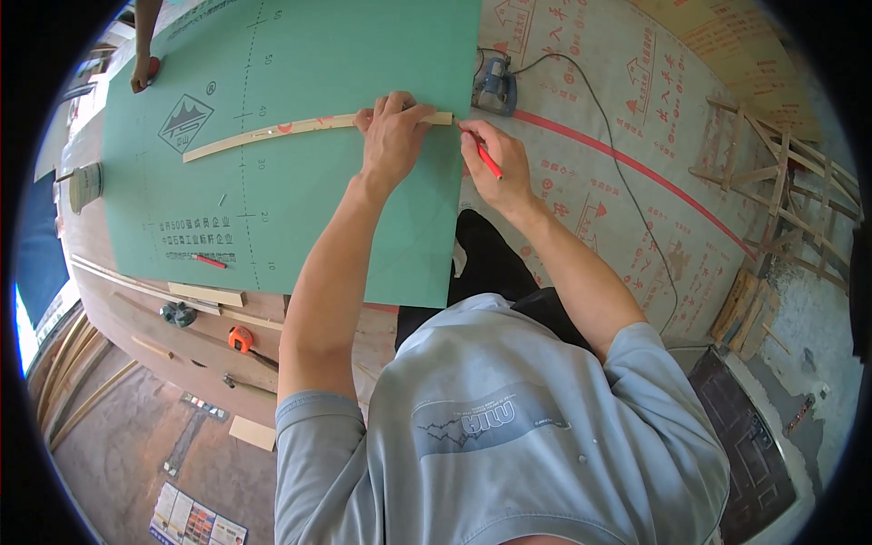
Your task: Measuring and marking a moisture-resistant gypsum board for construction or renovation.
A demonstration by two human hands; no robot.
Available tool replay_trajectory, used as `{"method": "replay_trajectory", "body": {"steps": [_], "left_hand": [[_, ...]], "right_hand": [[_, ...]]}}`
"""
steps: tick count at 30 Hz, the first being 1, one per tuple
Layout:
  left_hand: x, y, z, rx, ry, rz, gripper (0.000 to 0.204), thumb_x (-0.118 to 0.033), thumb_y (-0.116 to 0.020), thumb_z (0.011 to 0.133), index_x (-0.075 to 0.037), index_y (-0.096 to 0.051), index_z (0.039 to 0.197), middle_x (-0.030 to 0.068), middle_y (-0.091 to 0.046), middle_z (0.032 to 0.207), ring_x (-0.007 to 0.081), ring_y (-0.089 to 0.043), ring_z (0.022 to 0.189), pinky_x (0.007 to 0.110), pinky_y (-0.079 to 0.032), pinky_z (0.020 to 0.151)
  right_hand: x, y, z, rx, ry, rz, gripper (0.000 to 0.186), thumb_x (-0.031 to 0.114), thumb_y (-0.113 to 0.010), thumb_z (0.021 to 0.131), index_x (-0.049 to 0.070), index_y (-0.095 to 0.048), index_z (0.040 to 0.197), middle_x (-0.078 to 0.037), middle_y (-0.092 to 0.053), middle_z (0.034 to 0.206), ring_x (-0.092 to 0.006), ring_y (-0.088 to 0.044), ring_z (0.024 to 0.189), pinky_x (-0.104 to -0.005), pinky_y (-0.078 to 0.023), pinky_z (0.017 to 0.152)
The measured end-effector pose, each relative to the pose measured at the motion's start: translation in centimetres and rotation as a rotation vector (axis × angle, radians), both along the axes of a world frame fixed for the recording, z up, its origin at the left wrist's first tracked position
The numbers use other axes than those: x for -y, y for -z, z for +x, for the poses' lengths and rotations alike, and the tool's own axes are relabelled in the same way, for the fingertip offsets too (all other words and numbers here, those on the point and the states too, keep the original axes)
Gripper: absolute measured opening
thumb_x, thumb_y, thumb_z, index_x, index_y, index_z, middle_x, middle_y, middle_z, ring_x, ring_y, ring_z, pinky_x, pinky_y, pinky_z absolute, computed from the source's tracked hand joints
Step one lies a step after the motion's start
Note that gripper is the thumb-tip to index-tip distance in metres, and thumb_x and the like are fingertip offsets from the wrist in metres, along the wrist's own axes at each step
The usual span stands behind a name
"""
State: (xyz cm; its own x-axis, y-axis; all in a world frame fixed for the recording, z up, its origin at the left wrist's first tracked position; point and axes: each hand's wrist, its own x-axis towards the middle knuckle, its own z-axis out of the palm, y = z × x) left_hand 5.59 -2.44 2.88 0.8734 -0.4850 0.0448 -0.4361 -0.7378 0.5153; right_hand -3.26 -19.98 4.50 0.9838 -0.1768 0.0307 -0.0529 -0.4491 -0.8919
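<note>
A thin pale wooden strip [300, 125] lies across a green board [272, 209]. My left hand [391, 136] grips it near its right end, fingers bent over it and pressing down. Just right of that end, my right hand [495, 163] is closed on a red pencil [489, 160], its point at the strip's end by the board's right edge. Another red pencil [210, 262] rests low on the board. Beyond the board's edge sits a blue-grey power tool [495, 84] with a cord.
A co-worker's hand [141, 74] reaches onto the board. A bucket [85, 184] sits at left. Loose strips, an orange tape measure [240, 338] and a hammer [234, 381] lie below. Wooden trestles [777, 186] stand right, near a dark door [740, 427].
</note>
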Motion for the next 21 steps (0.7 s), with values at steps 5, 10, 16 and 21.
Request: {"method": "replay_trajectory", "body": {"steps": [5, 10, 16, 21], "left_hand": [[0.5, 0.1, 0.7, -0.007, -0.022, 0.006, 0.026, -0.011, -0.074, 0.087, -0.02, -0.078, 0.11, 0.0024, -0.062, 0.114, 0.0242, -0.055, 0.117, 0.054, -0.029, 0.103], [0.7, 0.3, 0.8, 0.007, -0.041, 0.007, 0.026, -0.011, -0.073, 0.088, -0.021, -0.077, 0.111, 0.0025, -0.062, 0.114, 0.0244, -0.056, 0.116, 0.055, -0.028, 0.103], [0.3, 0.2, -0.3, 0.057, -0.02, 0.032, 0.026, -0.01, -0.074, 0.086, -0.02, -0.076, 0.11, 0.0027, -0.059, 0.113, 0.0233, -0.056, 0.112, 0.046, -0.031, 0.097], [-1.5, 0.6, -2.6, 0.118, 0.025, -0.05, 0.029, -0.006, -0.077, 0.082, -0.018, -0.077, 0.108, 0.0049, -0.058, 0.113, 0.0257, -0.055, 0.113, 0.046, -0.031, 0.1]], "right_hand": [[0.1, -0.4, 1.0, 0.065, -0.008, -0.062, 0.026, 0.017, -0.057, 0.1, -0.004, -0.067, 0.112, -0.02, -0.071, 0.086, -0.0303, -0.071, 0.068, -0.0396, -0.053, 0.065], [0.1, -1.6, 1.8, 0.02, -0.04, -0.062, 0.023, 0.014, -0.059, 0.096, -0.006, -0.066, 0.105, -0.024, -0.069, 0.086, -0.0418, -0.067, 0.082, -0.0488, -0.052, 0.073], [-0.2, -2.0, 1.1, -0.029, -0.055, -0.042, 0.019, 0.011, -0.059, 0.095, -0.006, -0.067, 0.097, -0.023, -0.068, 0.079, -0.0416, -0.067, 0.075, -0.0487, -0.052, 0.068], [-2.2, -3.3, -1.3, -0.044, -0.054, -0.102, 0.016, 0.009, -0.059, 0.094, -0.005, -0.065, 0.091, -0.022, -0.067, 0.076, -0.0413, -0.067, 0.072, -0.0486, -0.051, 0.066]]}}
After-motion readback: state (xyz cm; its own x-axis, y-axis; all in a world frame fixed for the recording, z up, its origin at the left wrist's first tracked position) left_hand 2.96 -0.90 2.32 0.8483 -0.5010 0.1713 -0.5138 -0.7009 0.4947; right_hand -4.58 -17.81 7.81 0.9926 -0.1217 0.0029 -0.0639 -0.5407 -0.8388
